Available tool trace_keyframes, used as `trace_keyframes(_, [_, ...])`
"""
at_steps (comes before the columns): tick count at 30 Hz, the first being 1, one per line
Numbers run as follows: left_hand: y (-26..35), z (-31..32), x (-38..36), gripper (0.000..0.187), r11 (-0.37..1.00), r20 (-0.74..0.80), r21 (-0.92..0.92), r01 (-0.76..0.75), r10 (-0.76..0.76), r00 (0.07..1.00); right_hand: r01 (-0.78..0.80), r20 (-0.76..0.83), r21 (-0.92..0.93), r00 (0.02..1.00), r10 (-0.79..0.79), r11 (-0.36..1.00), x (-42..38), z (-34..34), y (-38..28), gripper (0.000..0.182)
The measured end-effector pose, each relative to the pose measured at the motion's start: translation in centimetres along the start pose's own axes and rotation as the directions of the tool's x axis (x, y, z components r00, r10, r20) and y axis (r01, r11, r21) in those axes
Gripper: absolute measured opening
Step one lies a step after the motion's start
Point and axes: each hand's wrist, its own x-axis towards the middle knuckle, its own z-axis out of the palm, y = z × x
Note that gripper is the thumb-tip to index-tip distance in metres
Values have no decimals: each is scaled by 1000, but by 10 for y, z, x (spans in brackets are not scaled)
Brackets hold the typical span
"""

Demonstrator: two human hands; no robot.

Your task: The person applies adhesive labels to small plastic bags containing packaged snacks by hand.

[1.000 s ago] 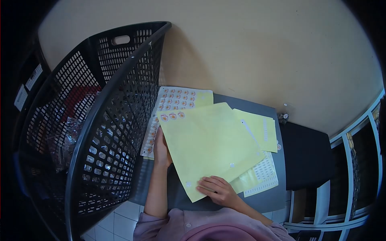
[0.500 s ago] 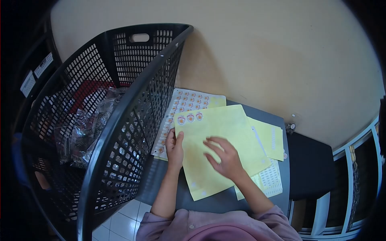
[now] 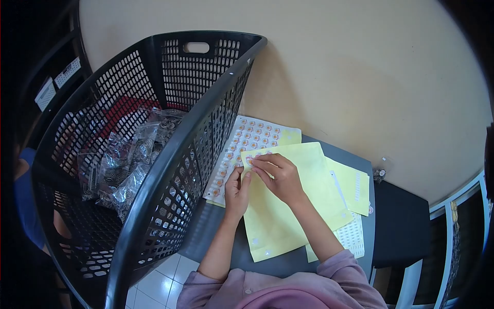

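A yellow backing sheet lies over other sheets, with a few round orange-and-white stickers along its top left edge. My left hand grips the sheet's left edge, thumb on top. Over the top left corner, my right hand has its thumb and fingertips closed at one sticker. Whether the sticker's edge is lifted is too small to tell. Behind the yellow sheet is a white sheet full of similar stickers, partly covered by it.
A tall black plastic basket stands close on the left, with clear bags of dark patterned items inside. More yellow sheets and a label sheet lie on the grey table. A person's blue sleeve shows beyond the basket.
My right hand has moved up and left from above the middle of the yellow sheet to the stickers, and its fingers have closed. My left hand still holds the edge.
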Motion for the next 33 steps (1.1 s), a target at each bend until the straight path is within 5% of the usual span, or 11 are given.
trace_keyframes(14, [1,2,-1,9,980,-8,193,-49,52,999,150,14,-178,989,-150,973,2,-5,1,11])
trace_keyframes(33, [-1,4,-3,10,973,-5,230,-22,23,1000,-76,-93,42,992,79,996,15,-20,3,8])
